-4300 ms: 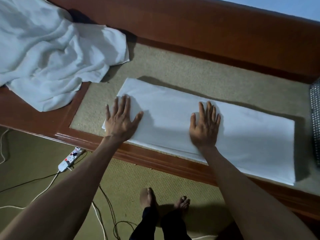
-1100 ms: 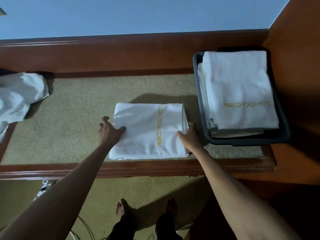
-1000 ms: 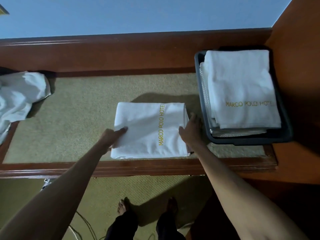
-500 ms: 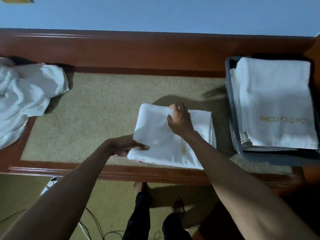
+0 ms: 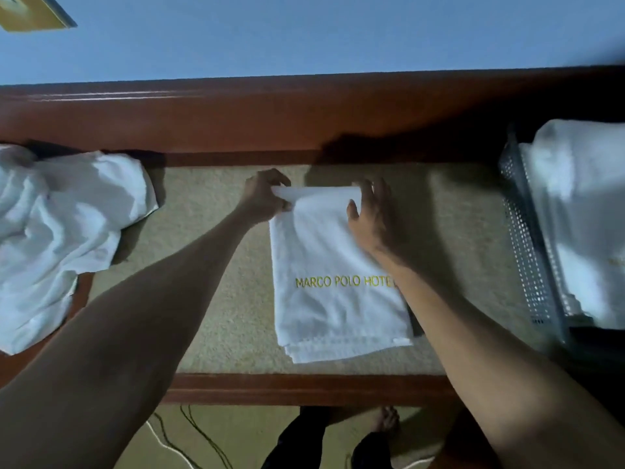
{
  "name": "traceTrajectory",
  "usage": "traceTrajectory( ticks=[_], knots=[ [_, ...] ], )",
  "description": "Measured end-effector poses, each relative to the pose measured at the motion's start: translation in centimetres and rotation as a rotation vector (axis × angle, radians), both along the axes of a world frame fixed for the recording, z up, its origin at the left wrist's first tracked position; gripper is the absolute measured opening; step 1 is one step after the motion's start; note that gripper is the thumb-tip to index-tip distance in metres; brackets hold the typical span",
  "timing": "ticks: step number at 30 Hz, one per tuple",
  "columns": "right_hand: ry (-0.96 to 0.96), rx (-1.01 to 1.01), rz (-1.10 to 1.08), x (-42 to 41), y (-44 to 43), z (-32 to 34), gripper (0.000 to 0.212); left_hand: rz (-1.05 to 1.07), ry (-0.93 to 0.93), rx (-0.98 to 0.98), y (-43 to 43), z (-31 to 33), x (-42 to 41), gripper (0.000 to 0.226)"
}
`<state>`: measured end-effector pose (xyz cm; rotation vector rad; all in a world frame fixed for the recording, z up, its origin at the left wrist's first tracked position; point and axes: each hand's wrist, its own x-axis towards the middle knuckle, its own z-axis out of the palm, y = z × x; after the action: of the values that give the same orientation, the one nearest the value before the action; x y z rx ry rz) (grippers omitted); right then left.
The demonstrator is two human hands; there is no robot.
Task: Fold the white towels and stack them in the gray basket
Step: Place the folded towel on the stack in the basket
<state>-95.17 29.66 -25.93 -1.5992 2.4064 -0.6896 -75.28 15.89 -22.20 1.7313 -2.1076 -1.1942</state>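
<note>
A folded white towel [image 5: 333, 286] with gold "MARCO POLO HOTEL" lettering lies on the carpeted bench top, its long side running toward me. My left hand [image 5: 265, 196] pinches its far left corner, lifting that edge slightly. My right hand [image 5: 373, 214] grips the far right corner, fingers curled over the edge. The gray basket [image 5: 529, 238] stands at the right with a stack of folded white towels [image 5: 581, 204] in it, blurred.
A crumpled pile of unfolded white towels [image 5: 57, 231] lies at the left end of the bench. A wooden back rail [image 5: 270, 116] runs behind, a wooden front edge [image 5: 304, 387] in front. Cables and my feet are on the floor below.
The towel went from a long strip to a folded rectangle, then was turned a quarter so its lettering reads level. Both hands moved from its sides to its far corners.
</note>
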Motion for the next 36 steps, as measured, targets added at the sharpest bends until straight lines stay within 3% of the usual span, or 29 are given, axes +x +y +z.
traceTrajectory(
  ticks=[3,6,8,14,20,24,30,36],
  knots=[
    [0.058,-0.053,0.02,-0.4,-1.5,-1.0,0.046,0.013,0.107,-0.251,0.7,-0.9,-1.9,0.028],
    [0.047,0.05,0.101,0.0,-1.9,-2.0,0.053,-0.144,-0.05,-0.537,2.8,-3.6,-2.8,0.034],
    [0.056,0.205,0.16,0.0,-1.6,-3.4,0.063,-0.251,-0.136,-0.507,4.0,-5.3,-3.5,0.05],
    [0.251,-0.031,0.105,-0.2,-1.6,-6.5,0.055,-0.328,-0.34,-0.46,4.7,-8.6,-4.1,0.062],
    [0.255,-0.081,0.098,-0.3,-1.6,-7.4,0.055,-0.326,-0.335,-0.499,4.4,-9.4,-4.1,0.064],
    [0.201,0.031,0.105,0.1,-1.0,-6.2,0.061,-0.294,-0.346,-0.512,5.8,-9.1,-4.3,0.065],
    [0.262,0.098,0.058,3.0,5.8,-6.2,0.063,-0.332,-0.272,-0.487,13.8,-8.7,-0.5,0.064],
    [0.201,0.058,0.14,4.4,13.2,-6.2,0.06,-0.363,-0.278,-0.498,20.5,-8.9,3.1,0.065]
  ],
)
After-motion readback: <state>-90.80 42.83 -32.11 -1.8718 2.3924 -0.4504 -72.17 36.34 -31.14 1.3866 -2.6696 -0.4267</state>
